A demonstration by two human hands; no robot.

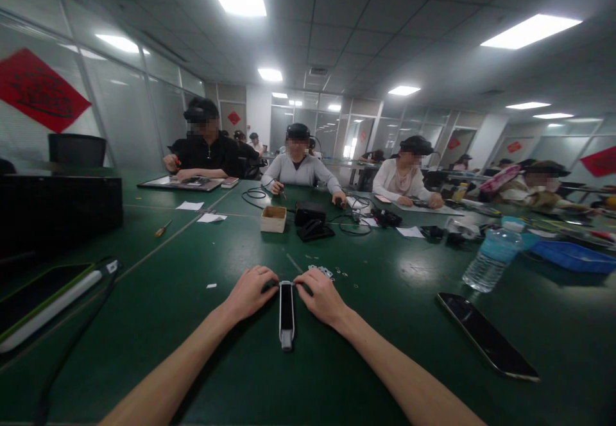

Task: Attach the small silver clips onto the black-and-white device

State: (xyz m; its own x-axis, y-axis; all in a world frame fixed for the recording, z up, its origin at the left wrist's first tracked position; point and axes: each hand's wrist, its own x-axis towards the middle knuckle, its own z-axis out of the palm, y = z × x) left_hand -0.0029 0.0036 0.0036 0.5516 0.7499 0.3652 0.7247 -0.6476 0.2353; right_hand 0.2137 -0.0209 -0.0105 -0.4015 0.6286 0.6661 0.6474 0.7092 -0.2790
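A slim light-grey device [287, 314] with a long black face lies on the green table, its narrow end towards me. My left hand [251, 291] rests at the device's far left corner, fingers bent and closed, with thumb and fingertips against the edge. On the opposite corner, my right hand [321, 296] is closed the same way, its fingertips at the rim. Whatever may be between the fingertips is too small to make out. Just beyond my right hand lie several small metal pieces [321, 271] and thin rings [338, 270].
To the right stand a water bottle [493, 256] and a black phone [487, 336]. A small box [273, 219] and a black stand [312, 221] sit ahead. On the left lie a screwdriver [162, 228] and a cable [79, 330]. Several people work across the table.
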